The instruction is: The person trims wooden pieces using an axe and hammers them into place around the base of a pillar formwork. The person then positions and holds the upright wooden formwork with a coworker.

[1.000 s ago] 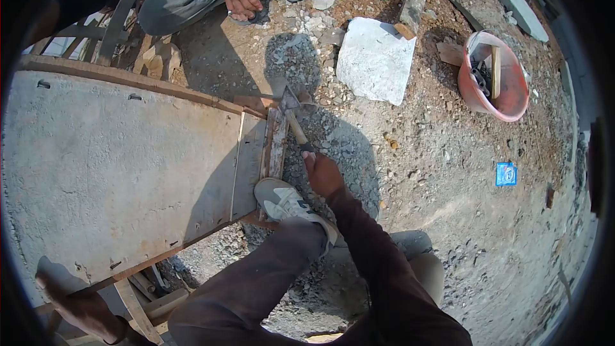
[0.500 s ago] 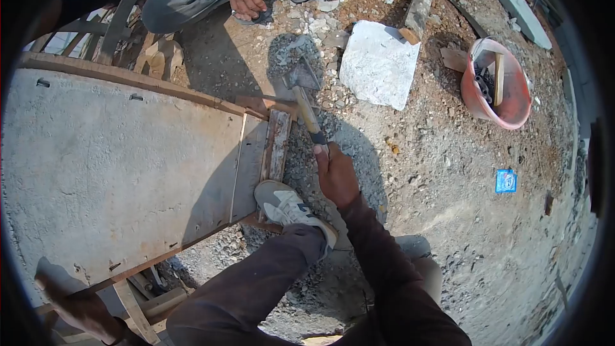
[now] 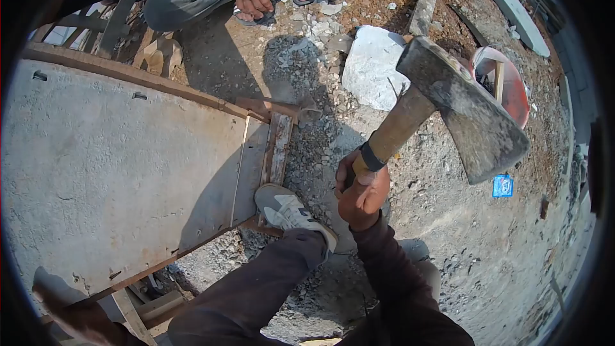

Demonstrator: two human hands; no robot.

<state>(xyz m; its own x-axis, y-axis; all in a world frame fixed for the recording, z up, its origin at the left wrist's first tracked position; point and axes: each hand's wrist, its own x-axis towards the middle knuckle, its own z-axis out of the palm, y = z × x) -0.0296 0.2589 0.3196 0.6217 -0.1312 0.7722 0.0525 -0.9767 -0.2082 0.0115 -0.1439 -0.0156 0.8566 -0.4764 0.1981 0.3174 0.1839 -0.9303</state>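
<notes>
Right of the panel (image 3: 128, 166), the right hand (image 3: 363, 193) grips the axe (image 3: 441, 86), long axis slanting outward; the left hand (image 3: 73, 315), by the panel's edge, has fingers too dim to read.

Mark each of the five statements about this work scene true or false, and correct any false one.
1. The right hand grips an axe by its handle. True.
2. The left hand is on the handle too. False: the left hand is apart from it, by the edge of the grey panel.
3. A wooden piece stands in the pink bucket. True.
4. The blue packet lies on the panel. False: the blue packet lies on the ground.
5. From this view, the axe hides part of the bucket. True.
</notes>
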